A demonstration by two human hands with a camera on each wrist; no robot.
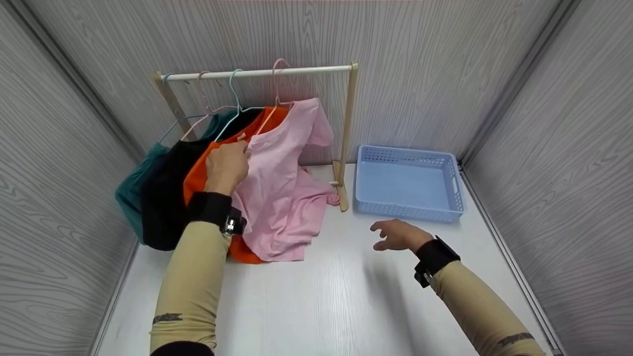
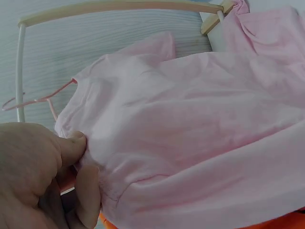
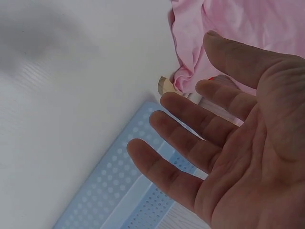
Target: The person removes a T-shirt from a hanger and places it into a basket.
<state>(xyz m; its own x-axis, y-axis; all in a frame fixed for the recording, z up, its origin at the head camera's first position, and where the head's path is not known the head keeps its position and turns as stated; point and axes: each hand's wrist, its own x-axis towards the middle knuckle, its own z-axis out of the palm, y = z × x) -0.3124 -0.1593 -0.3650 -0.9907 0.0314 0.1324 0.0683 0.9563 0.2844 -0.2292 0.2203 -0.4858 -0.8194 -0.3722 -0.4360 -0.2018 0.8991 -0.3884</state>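
Note:
A pink shirt (image 1: 277, 148) hangs from a pink hanger (image 1: 276, 81) at the right end of the clothes on the rack. Its lower part spreads onto the white surface. My left hand (image 1: 227, 165) pinches the shirt's upper left edge between thumb and fingers; the left wrist view shows the thumb and the gathered pink cloth (image 2: 143, 109) close up. My right hand (image 1: 398, 235) is above the surface in front of the blue basket, touching nothing. In the right wrist view this hand (image 3: 238, 129) has its fingers loosely extended and spread, palm visible.
An orange garment (image 1: 196, 175), a black one (image 1: 163, 198) and a teal one (image 1: 132, 193) hang left of the pink shirt. The rack has a white rail (image 1: 316, 70) and wooden legs. A blue perforated basket (image 1: 405, 212) stands right of it, near the wall.

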